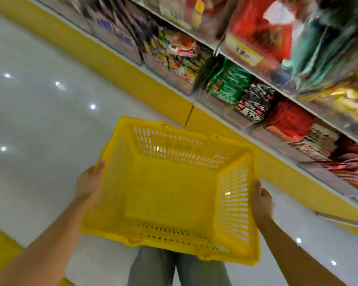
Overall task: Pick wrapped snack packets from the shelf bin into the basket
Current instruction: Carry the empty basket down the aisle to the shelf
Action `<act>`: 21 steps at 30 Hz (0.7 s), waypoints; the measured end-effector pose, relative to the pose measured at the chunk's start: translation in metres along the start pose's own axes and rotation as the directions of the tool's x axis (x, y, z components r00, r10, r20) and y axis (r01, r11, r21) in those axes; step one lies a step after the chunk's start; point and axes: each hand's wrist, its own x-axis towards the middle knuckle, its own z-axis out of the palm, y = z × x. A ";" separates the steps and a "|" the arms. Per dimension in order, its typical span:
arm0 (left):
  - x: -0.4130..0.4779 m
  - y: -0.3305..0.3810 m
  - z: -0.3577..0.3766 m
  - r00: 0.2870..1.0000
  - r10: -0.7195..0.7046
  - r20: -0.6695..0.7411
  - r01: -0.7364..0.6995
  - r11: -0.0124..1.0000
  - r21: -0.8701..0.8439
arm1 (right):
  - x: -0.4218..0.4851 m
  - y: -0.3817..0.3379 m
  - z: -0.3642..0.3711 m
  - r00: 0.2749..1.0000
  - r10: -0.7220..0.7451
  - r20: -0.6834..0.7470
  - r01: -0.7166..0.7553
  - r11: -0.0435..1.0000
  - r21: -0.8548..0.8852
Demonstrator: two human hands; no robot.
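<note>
At the lower centre of the frame, the left hand [89, 180] and the right hand [261, 201] each curl around opposite side rims of a yellow perforated plastic basket [169, 188]. Blurred wrapped snack packets [227, 84] sit in clear shelf bins [231, 117] across the upper right.

Both bare forearms are reaching forward and converging from the lower corners. The left hand [89, 180] is gripping the left rim of the basket [169, 193]; the right hand [261, 201], fingers curled, is gripping the right rim.
</note>
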 end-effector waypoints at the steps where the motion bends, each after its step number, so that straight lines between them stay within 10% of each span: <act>1: -0.010 -0.004 -0.023 1.000 -0.007 -0.027 0.005 0.998 -0.056 | -0.015 -0.017 -0.003 0.999 -0.032 -0.011 0.032 0.999 0.000; 21: 0.040 -0.028 -0.294 0.767 -0.305 -0.564 -0.079 0.827 -0.556 | -0.150 -0.418 0.093 0.728 -0.684 0.041 0.681 0.729 0.075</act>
